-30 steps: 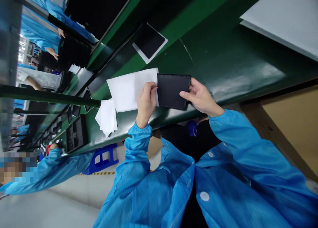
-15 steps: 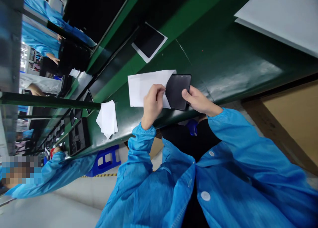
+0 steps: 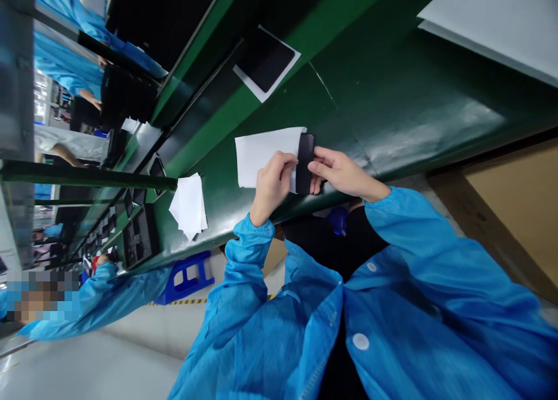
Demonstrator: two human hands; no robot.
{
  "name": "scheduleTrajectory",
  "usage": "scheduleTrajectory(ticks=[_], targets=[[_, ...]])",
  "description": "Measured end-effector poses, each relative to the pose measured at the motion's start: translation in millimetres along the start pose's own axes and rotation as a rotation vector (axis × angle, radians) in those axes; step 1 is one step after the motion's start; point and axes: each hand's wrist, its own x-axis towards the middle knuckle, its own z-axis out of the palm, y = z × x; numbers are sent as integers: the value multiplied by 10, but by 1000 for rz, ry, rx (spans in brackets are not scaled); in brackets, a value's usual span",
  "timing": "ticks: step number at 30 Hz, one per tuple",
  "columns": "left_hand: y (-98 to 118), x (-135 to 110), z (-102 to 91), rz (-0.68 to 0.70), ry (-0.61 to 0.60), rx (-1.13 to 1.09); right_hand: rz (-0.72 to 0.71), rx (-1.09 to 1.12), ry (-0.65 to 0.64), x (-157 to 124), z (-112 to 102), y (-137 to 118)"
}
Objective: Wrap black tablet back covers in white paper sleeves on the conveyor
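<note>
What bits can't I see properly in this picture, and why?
- Most of the black panel: in the head view, hidden by the white wrapper.
- The left hand, palm side: head view, hidden by its own back.
- The big white sheets: head view, cut off by the picture's edge.
- The dark tray: head view, contents too small to tell.

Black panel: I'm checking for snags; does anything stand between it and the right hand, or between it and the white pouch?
Nothing visible does: the right hand touches the panel at its exposed end, and the rest lies in the pouch, whose edge the left hand holds.
</note>
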Motion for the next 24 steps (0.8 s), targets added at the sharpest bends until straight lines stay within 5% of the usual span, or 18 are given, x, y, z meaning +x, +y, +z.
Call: scheduleTrajectory(ticks=[4, 11, 17, 20, 24], targets=[[150, -20, 20, 106, -31, -123, -23, 9, 20, 0, 7, 29], [114, -62, 60, -31, -26, -113, -119, -166, 155, 9, 47, 56], [59, -37, -51, 37, -49, -131, -87, -94, 198, -4, 14, 44], [-191, 72, -195, -14, 94, -31, -87, -71, 305, -184, -81, -63], [-907, 428, -157, -117, 183, 27, -44, -47, 428, -577, -305, -300]])
